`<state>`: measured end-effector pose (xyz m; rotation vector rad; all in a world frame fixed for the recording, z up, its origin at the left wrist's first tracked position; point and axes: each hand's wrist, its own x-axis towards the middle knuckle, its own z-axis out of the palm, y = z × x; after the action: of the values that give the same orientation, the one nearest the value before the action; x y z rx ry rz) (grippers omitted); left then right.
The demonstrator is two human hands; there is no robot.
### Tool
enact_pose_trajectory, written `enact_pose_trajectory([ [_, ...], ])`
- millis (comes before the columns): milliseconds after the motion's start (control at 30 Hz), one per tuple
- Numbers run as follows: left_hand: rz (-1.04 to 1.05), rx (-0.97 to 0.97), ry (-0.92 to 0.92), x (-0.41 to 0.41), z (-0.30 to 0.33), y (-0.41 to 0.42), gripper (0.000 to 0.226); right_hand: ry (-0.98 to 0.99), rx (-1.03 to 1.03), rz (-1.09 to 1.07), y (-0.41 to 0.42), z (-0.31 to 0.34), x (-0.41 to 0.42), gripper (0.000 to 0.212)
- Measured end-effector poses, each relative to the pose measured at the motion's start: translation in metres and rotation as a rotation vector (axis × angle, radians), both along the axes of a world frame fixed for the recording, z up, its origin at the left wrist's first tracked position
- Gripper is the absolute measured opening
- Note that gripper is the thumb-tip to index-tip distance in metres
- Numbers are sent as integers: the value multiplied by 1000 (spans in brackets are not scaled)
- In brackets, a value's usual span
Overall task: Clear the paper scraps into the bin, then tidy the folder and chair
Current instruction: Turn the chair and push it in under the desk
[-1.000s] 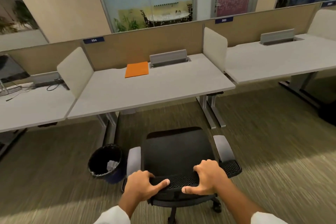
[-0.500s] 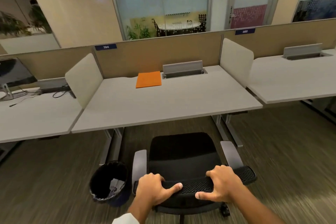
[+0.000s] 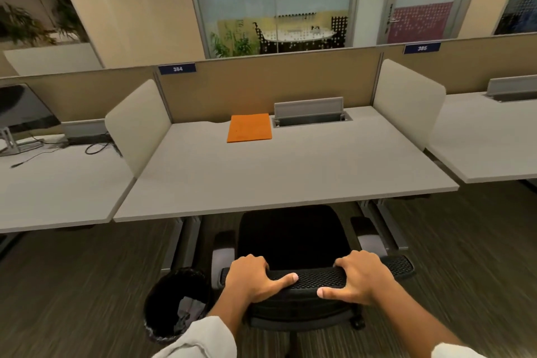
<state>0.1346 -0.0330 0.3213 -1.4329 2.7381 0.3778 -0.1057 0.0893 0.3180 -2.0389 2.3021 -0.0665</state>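
Observation:
A black office chair (image 3: pixel 293 241) stands at the grey desk (image 3: pixel 276 174), its seat front and armrests just under the desk's front edge. My left hand (image 3: pixel 252 277) and my right hand (image 3: pixel 359 277) both grip the top of the chair's mesh backrest. An orange folder (image 3: pixel 250 127) lies flat at the back of the desk, beside the cable tray. A black bin (image 3: pixel 174 304) with crumpled paper inside sits on the carpet, left of the chair by the desk leg.
Low partition panels (image 3: pixel 136 125) flank the desk on both sides. Neighbouring desks lie left and right; the left one holds a monitor (image 3: pixel 20 107) and cables. The metal desk legs (image 3: pixel 383 224) stand on either side of the chair. Carpeted floor surrounds me.
The chair has rolled forward toward the desk with both hands on its backrest, and I have followed. The seat front now reaches under the desk edge.

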Motion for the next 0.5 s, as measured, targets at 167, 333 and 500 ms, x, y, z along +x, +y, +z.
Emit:
enact_pose_trajectory([
  [167, -9, -32, -18, -4, 1, -41, 100, -31, 5, 19, -42, -2, -5, 104],
  [333, 28, -36, 26, -10, 1, -76, 105, -37, -2, 33, -78, -2, -14, 99],
  [500, 55, -26, 81, -13, 2, -96, 102, -54, 29, 34, -102, 0, -20, 109],
])
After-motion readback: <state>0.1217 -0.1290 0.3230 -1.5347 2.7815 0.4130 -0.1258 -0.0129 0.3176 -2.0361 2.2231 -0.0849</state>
